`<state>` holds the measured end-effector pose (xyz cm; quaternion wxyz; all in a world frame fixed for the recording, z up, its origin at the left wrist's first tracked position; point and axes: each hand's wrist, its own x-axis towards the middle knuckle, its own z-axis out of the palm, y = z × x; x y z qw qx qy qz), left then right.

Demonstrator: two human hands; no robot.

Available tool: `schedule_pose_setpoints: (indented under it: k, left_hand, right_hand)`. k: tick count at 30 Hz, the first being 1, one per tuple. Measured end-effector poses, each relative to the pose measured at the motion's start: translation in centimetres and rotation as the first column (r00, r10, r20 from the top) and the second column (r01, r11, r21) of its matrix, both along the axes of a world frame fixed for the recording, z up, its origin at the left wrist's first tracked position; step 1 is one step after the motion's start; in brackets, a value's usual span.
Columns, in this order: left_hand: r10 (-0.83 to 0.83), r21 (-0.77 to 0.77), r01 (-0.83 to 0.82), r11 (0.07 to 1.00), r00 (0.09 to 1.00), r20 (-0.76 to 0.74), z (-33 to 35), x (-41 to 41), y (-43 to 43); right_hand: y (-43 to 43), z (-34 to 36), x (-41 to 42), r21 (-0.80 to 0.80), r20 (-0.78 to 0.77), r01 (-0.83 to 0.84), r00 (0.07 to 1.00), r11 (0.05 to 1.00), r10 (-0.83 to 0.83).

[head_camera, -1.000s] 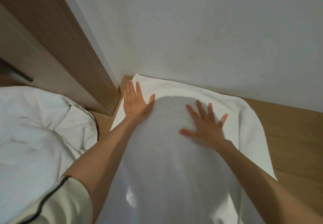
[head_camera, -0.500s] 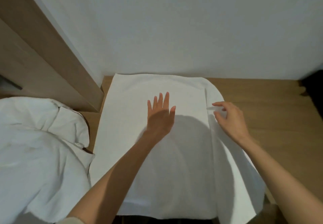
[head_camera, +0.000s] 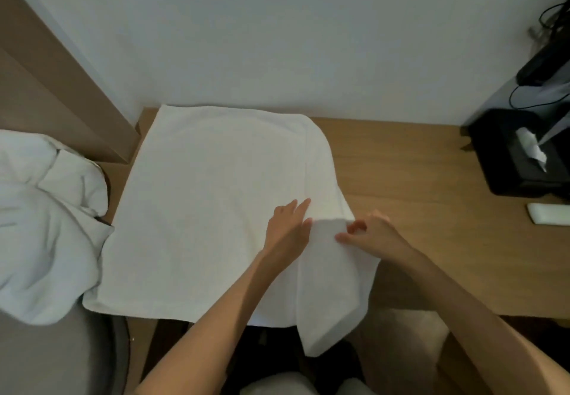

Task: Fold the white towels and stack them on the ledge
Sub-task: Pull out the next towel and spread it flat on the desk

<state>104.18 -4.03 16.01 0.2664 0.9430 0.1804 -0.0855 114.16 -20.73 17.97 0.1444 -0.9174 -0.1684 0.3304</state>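
Observation:
A large white towel (head_camera: 200,203) lies spread flat on the wooden ledge (head_camera: 416,184) against the wall. Its right strip is doubled over, and the lower right part hangs past the front edge. My left hand (head_camera: 288,231) rests flat on the towel beside that fold, fingers straight. My right hand (head_camera: 370,234) pinches the towel's right edge between thumb and fingers, just right of the left hand. A crumpled white cloth (head_camera: 46,225) lies heaped at the left.
A black tissue box (head_camera: 518,154) with a tissue sticking out stands at the right end of the ledge, with dark cables (head_camera: 552,21) above it. A small white flat object (head_camera: 549,214) lies near the right edge. A wooden panel (head_camera: 61,86) rises at the left.
Both hands have left the towel's far middle and come nearer and to the right. My right hand went from flat to pinching the right edge; my left stays flat.

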Motion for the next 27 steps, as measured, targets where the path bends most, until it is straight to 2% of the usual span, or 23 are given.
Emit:
schedule_pose_setpoints:
  k: [3,5,7,9,10,14,16,17,19,21,23,24,25,27]
  left_hand:
    - [0.087,-0.052,-0.084,0.995,0.995,0.047,-0.3,-0.2,-1.6]
    - [0.141,-0.071,-0.135,0.988,0.987,0.080,0.1,0.1,-2.2]
    - [0.190,-0.098,-0.180,0.979,0.977,0.097,0.9,0.4,-2.6]
    - [0.202,-0.081,-0.195,0.977,0.976,0.085,1.6,0.7,-3.1]
    - [0.200,-0.054,-0.197,0.979,0.978,0.056,1.9,1.0,-3.4]
    - [0.234,0.081,-0.225,0.971,0.963,-0.133,2.5,2.4,-4.8]
    - [0.256,0.124,-0.233,0.964,0.942,-0.215,2.6,2.9,-5.3]
    - [0.255,0.129,-0.229,0.965,0.935,-0.248,2.5,3.1,-5.5]
    - [0.239,0.119,-0.213,0.970,0.925,-0.295,2.3,3.4,-5.6]
    - [0.217,0.117,-0.188,0.975,0.918,-0.331,1.9,3.7,-5.7]
    - [0.201,0.140,-0.160,0.977,0.910,-0.362,1.7,4.0,-5.8]
    - [0.203,0.152,-0.157,0.976,0.911,-0.358,1.7,4.1,-5.8]
    - [0.214,0.158,-0.169,0.973,0.918,-0.335,1.7,4.2,-5.9]
    - [0.231,0.173,-0.192,0.966,0.940,-0.249,1.8,4.1,-5.8]
  right_hand:
    - [-0.6,0.1,-0.6,-0.024,-0.140,-0.064,0.988,0.998,0.060]
    - [-1.0,0.7,-0.3,0.013,-0.128,-0.121,0.984,0.993,0.121]
    - [-1.7,2.0,0.6,0.177,-0.173,-0.110,0.975,0.978,0.141]
    - [-2.5,4.0,1.9,0.358,-0.241,-0.009,0.965,0.934,0.102]
    - [-3.1,5.2,2.7,0.407,-0.216,0.028,0.974,0.913,0.067]
    - [-5.9,9.2,6.7,0.539,0.001,0.074,0.996,0.839,-0.089]
    - [-7.3,10.8,8.7,0.496,0.205,0.019,0.969,0.868,-0.139]
    - [-7.8,11.4,9.5,0.401,0.375,-0.041,0.919,0.915,-0.123]
    - [-8.2,12.0,10.4,0.187,0.657,-0.141,0.753,0.972,-0.017]
    - [-7.6,11.7,10.6,0.072,0.775,-0.213,0.627,0.974,0.079]
    - [-6.7,10.2,10.3,-0.002,0.767,-0.306,0.610,0.952,0.198]
    - [-6.4,9.2,10.1,0.013,0.717,-0.352,0.656,0.936,0.237]
    - [-6.3,8.0,9.6,0.058,0.618,-0.386,0.738,0.921,0.270]
    - [-6.5,5.4,8.6,0.183,0.284,-0.399,0.896,0.898,0.340]
